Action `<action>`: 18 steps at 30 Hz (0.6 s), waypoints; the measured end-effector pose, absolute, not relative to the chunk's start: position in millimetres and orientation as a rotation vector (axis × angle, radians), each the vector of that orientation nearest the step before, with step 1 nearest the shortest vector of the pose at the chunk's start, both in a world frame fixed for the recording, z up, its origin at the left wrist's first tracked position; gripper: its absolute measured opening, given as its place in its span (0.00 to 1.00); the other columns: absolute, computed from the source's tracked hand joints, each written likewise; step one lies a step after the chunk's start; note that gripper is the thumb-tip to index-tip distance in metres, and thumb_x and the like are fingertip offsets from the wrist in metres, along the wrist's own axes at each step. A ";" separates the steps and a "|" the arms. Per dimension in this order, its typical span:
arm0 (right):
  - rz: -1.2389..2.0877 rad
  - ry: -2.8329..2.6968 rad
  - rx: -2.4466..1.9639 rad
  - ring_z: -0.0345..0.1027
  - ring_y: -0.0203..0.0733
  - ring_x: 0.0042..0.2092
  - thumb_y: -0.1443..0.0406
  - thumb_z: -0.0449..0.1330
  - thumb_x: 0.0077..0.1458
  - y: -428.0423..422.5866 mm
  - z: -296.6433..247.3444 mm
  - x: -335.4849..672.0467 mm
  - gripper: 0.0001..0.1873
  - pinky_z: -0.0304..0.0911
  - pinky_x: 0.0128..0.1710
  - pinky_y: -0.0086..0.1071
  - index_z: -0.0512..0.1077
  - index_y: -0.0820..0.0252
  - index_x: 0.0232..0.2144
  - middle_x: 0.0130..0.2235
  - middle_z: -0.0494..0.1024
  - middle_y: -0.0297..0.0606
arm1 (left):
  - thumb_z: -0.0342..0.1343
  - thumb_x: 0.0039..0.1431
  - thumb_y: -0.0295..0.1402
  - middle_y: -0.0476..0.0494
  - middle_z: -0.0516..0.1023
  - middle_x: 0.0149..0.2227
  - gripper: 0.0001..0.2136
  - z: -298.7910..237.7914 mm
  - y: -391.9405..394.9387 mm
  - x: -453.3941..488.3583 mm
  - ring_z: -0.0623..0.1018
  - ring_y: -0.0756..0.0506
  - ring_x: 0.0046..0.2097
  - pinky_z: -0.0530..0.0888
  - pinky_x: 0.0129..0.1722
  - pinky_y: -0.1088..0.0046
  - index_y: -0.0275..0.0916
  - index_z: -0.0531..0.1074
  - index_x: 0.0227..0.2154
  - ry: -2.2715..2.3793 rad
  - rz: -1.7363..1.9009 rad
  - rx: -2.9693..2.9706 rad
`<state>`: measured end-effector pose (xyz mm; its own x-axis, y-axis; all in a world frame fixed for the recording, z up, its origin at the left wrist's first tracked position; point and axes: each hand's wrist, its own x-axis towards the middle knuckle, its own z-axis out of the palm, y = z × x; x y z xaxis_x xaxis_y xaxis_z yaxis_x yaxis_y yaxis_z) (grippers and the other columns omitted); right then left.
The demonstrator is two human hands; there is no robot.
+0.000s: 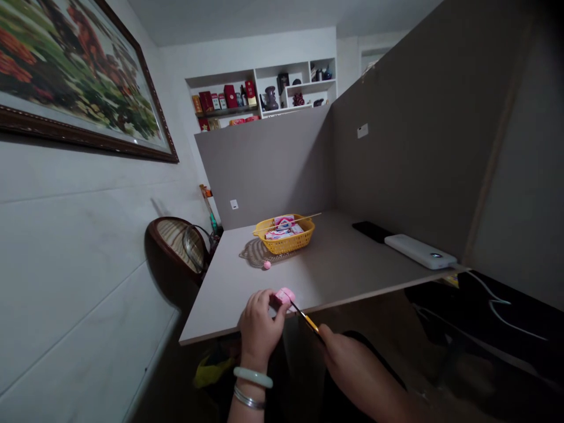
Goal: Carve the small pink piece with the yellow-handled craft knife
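At the table's front edge, my left hand [261, 322] grips a pink lump [285, 294], perhaps soft clay, between thumb and fingers. A line or groove runs across the top of the lump. My right hand [341, 355] is closed round a slim tool [311, 322] with a yellow-and-black handle. Its thin dark tip meets the right side of the lump; how deep it goes I cannot tell. Farther back on the table lies a small pink ball [267, 265].
Behind the ball stands a yellow basket [287, 244] holding colourful packets, with a thin stick [304, 218] across its rim. At right lie a dark flat object [371, 231] and a white power bank [420, 251] with a cable. Grey panels [273, 170] border the tabletop [220, 299] behind and right.
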<state>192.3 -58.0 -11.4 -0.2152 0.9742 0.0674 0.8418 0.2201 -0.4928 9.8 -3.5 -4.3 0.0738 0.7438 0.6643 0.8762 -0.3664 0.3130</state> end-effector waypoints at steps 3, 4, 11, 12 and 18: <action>0.444 -2.167 -1.678 0.75 0.41 0.35 0.66 0.43 0.63 -49.4 -4.0 184.8 0.13 0.47 0.26 0.29 0.67 0.59 0.36 0.34 0.79 0.42 | 0.53 0.59 0.44 0.45 0.75 0.35 0.12 -3.4 -3.2 10.4 0.75 0.44 0.38 0.70 0.37 0.70 0.41 0.70 0.36 -1.672 -1.156 -2.148; 0.429 -2.173 -1.664 0.75 0.41 0.35 0.66 0.43 0.63 -46.3 -1.8 182.4 0.13 0.47 0.26 0.29 0.67 0.59 0.37 0.35 0.79 0.42 | 0.53 0.59 0.44 0.44 0.75 0.35 0.12 -3.3 -3.1 10.4 0.75 0.44 0.38 0.70 0.36 0.70 0.41 0.70 0.36 -1.681 -1.153 -2.137; 0.487 -2.147 -1.677 0.75 0.42 0.36 0.66 0.44 0.62 -56.6 -8.1 193.3 0.14 0.49 0.27 0.28 0.69 0.59 0.36 0.34 0.80 0.42 | 0.52 0.59 0.45 0.45 0.76 0.35 0.12 -4.0 -1.6 7.3 0.75 0.44 0.38 0.71 0.36 0.70 0.41 0.70 0.36 -1.668 -1.140 -2.201; 0.473 -2.148 -1.673 0.75 0.42 0.36 0.67 0.44 0.62 -57.9 -7.4 193.7 0.14 0.49 0.27 0.29 0.69 0.59 0.36 0.34 0.80 0.42 | 0.52 0.59 0.45 0.45 0.75 0.35 0.12 -4.0 -1.1 6.8 0.75 0.44 0.38 0.71 0.36 0.70 0.42 0.70 0.36 -1.669 -1.139 -2.211; 0.311 -2.188 -1.687 0.75 0.41 0.36 0.71 0.44 0.60 -47.4 8.2 179.4 0.15 0.51 0.27 0.27 0.69 0.60 0.40 0.36 0.80 0.43 | 0.50 0.60 0.47 0.44 0.76 0.36 0.14 -7.1 5.3 3.8 0.75 0.44 0.38 0.71 0.37 0.68 0.41 0.70 0.36 -1.712 -1.142 -2.198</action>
<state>179.4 -47.4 8.2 -0.2232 0.9637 0.1466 0.8846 0.2634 -0.3848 3.8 5.3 -7.1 0.0697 0.7769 0.6258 0.8760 -0.3478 0.3342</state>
